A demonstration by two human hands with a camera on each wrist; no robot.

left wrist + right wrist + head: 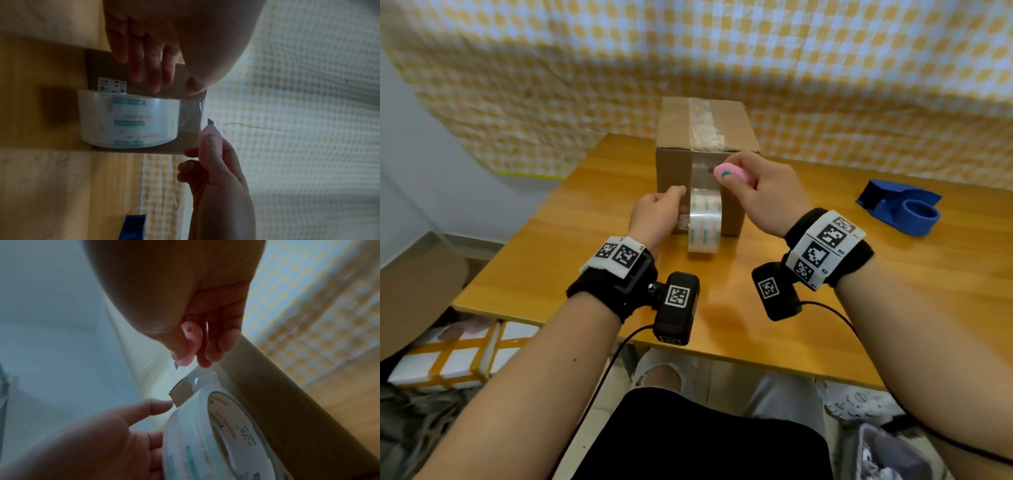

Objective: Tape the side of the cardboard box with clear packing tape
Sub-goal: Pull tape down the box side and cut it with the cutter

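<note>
Cutting step: my left hand (pixel 659 214) steadies the roll (pixel 704 222) against the box (pixel 674 164); right hand (pixel 760 192) grips the cutter (pixel 729 173) just above, needing a clean slice next.

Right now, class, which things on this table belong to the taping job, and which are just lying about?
In use:
cardboard box
tape roll, steadied against the box by the left hand
pink cutter, gripped in the right hand

Lying about:
blue tape dispenser, apart on the table
</note>
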